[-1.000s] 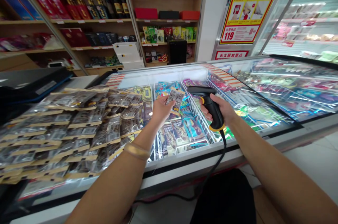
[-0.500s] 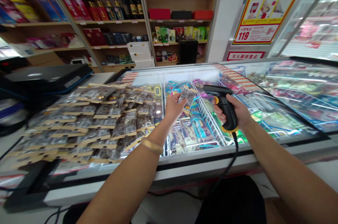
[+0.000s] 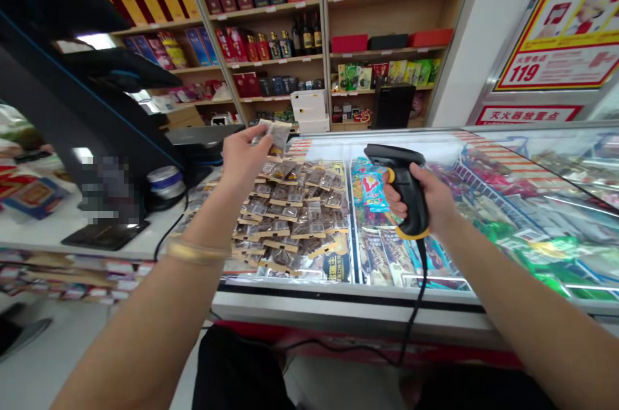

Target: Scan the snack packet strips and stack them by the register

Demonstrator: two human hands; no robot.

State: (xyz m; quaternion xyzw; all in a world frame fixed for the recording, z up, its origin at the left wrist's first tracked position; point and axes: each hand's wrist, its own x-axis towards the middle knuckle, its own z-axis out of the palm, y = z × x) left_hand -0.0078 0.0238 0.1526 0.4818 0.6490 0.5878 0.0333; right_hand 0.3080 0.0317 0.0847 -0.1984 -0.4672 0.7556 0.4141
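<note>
Between the fingers and thumb of my left hand (image 3: 245, 155) is a small clear snack packet (image 3: 278, 134) with a tan top strip, lifted over the far side of the packet pile. The pile of similar packets (image 3: 290, 210), dark inside with tan edges, lies on the glass lid of a chest freezer (image 3: 300, 302). My right hand (image 3: 428, 197) grips a black barcode scanner (image 3: 413, 194) with yellow trim by its handle, over the freezer's glass. A black cable (image 3: 420, 294) hangs from the handle's bottom.
A counter at left bears a black point-of-sale stand (image 3: 97, 126) and a roll (image 3: 165, 179). Beneath the glass are wire baskets (image 3: 488, 184) of colourful frozen packs. Shelves (image 3: 275, 7) of boxes and bottles stand behind, with a sign (image 3: 556, 36) at right.
My left hand has carried the packet leftward, away from the scanner and over the pile. The scanner remains in my right hand. The view has swung left, bringing in more of the counter.
</note>
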